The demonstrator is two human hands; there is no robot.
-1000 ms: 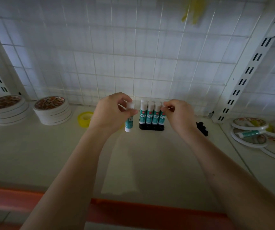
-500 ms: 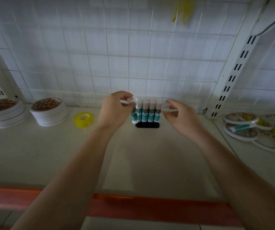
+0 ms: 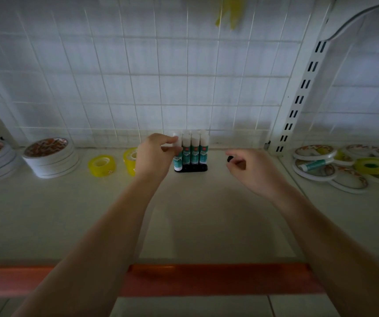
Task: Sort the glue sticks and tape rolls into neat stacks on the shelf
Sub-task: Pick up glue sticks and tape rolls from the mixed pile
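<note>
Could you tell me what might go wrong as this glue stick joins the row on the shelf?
The left hand pinches the leftmost glue stick tight against the standing row of glue sticks; a nudge could topple them like dominoes. The right hand hovers apart, so nothing steadies the row.

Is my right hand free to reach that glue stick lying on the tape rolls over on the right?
Probably yes. The right hand seems to hold nothing, and bare shelf lies between it and the glue stick, which rests on top of the flat tape rolls with nothing covering it.
</note>
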